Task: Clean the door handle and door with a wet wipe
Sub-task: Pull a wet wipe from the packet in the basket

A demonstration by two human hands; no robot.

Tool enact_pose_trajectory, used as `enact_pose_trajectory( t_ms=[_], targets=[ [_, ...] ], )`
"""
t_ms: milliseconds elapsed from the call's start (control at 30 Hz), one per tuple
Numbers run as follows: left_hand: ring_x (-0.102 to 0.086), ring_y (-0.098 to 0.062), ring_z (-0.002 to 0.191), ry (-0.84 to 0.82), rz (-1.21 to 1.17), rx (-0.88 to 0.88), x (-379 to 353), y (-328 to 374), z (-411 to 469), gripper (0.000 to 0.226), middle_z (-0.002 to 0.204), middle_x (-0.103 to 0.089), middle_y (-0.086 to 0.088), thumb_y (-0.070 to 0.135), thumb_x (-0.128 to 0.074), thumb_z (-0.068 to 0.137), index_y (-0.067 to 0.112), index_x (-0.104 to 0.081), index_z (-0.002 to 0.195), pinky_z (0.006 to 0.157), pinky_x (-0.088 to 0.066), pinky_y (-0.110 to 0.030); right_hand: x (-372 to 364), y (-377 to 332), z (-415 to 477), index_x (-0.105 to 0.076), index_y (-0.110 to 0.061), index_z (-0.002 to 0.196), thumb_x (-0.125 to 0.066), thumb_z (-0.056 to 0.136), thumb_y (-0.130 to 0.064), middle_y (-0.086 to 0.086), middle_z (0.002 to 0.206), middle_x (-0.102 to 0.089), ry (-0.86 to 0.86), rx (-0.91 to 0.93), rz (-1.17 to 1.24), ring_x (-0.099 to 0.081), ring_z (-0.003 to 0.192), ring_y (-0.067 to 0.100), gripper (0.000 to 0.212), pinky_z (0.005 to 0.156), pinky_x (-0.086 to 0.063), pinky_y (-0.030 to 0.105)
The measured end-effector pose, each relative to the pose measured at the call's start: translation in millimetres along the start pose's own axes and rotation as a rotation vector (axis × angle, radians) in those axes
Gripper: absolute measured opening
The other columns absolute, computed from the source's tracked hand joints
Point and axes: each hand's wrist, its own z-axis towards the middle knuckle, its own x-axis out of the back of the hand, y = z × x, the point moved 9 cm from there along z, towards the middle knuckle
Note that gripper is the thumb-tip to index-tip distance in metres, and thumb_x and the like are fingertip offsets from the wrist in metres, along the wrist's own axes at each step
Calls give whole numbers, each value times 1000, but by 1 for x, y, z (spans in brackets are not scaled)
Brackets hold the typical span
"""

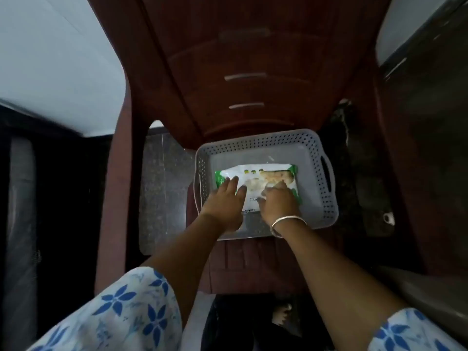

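Lying under both hands, wipes pack [255,182]; left hand [226,200] flat, right hand [277,202] pinching it.

Chair seat, one basket on it.
We see the dark red plastic chair [243,264] carrying a pale perforated basket [321,198], set toward the seat's back.

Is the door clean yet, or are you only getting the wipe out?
Only getting the wipe. Nothing looks cleaned yet: no loose wipe shows. Right now the left hand lies flat on the green-and-white wet wipe packet in the pale grey perforated plastic basket on the dark red plastic chair, while the right hand pinches at the packet's top with its fingers. Pulling out a wipe, then wiping handle and door, is left.
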Motion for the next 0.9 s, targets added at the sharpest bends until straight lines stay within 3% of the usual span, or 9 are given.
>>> enact_pose_trajectory(
  t_ms=[133,333,533,633,767,900],
  targets=[
    [0,-36,142,100,52,-47,-8,-5,28,76,155,4,-19,27,-55,85,11,-9,145,112,-17,-50,-2,4,31,-67,-11,107,-51,92,-32,16,119,-53,144,-106,136,-54,106,30,31,87,-46,34],
    [1,-34,142,278,-189,25,-28,-21,41,81,155,-1,-18,32,-58,84,9,-9,145,113,-6,-43,-29,15,45,-69,-16,97,-60,81,-46,9,110,-56,276,-261,257,-57,99,31,35,74,-50,35],
    [-6,-37,142,390,-312,59,-42,-28,41,86,153,-11,-24,41,-62,79,3,-19,143,113,-9,-44,-43,24,47,-70,-21,90,-63,80,-39,4,104,-65,398,-277,310,-57,98,25,21,69,-44,29],
    [-8,-39,141,411,-303,42,-39,-31,42,85,152,-13,-26,44,-62,79,3,-22,142,113,-10,-45,-45,25,46,-69,-17,88,-63,82,-31,8,98,-66,424,-256,514,-61,92,24,16,75,-50,33],
    [-7,-40,141,403,-303,34,-30,-32,44,85,153,-11,-24,43,-63,78,8,-21,143,112,-12,-50,-36,28,36,-64,-9,82,-63,85,-22,7,86,-65,485,-253,735,-59,82,19,13,73,-43,25],
    [-14,-43,139,396,-331,0,-16,-19,39,77,150,-19,-25,33,-62,78,5,-29,140,112,-17,-54,-37,41,28,-50,-21,68,-58,85,-21,-7,66,-59,453,-382,1085,-63,69,23,19,69,-53,45]
  ],
)
